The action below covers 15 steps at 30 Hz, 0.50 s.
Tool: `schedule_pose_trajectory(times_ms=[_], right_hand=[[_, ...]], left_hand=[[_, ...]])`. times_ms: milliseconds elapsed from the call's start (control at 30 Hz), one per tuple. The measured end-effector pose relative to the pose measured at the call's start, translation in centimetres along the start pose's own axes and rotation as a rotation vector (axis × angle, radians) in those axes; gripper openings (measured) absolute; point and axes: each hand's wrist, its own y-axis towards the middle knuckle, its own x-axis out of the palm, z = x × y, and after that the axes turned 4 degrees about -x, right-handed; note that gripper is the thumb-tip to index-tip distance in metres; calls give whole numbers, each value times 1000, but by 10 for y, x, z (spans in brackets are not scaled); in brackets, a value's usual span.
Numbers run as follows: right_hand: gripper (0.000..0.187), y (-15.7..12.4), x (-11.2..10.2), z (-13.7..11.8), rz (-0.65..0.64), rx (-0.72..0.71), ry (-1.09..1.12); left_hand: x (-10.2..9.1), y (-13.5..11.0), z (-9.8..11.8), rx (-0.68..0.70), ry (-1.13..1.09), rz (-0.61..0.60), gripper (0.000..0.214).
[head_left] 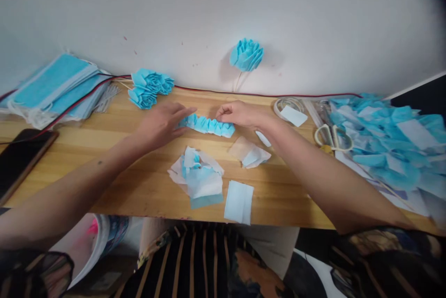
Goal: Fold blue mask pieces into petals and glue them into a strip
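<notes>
A pleated light-blue strip of mask fabric (209,125) lies across the wooden table between my two hands. My left hand (162,124) is at its left end, fingers stretched out and apart, thumb low. At the right end, the fingers of my right hand (233,113) are curled together on the strip's upper edge. Whether the right fingertips hold a fold or only press on it is hard to see. Nearer me lie crumpled white and blue fabric scraps (205,182), another scrap (256,156) and a flat pale-blue rectangle (239,201).
Blue masks (55,82) are stacked at left, above a phone (24,161). Blue fabric flowers (149,87) lie at the back; one flower (246,55) stands against the wall. Scissors (333,139), a tape roll (288,105) and a heap of blue pieces (393,135) are at right.
</notes>
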Motion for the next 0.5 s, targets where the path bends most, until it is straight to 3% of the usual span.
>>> schedule_pose_trajectory(times_ms=[233,500], right_hand=[[10,7,9,17,15,-109,-129],[34,-18,2,6,127,-205,-570]], left_hand=[[11,-16,0,-67,-46,-134,56],[7,-14,4,-137,-146,-166,55]])
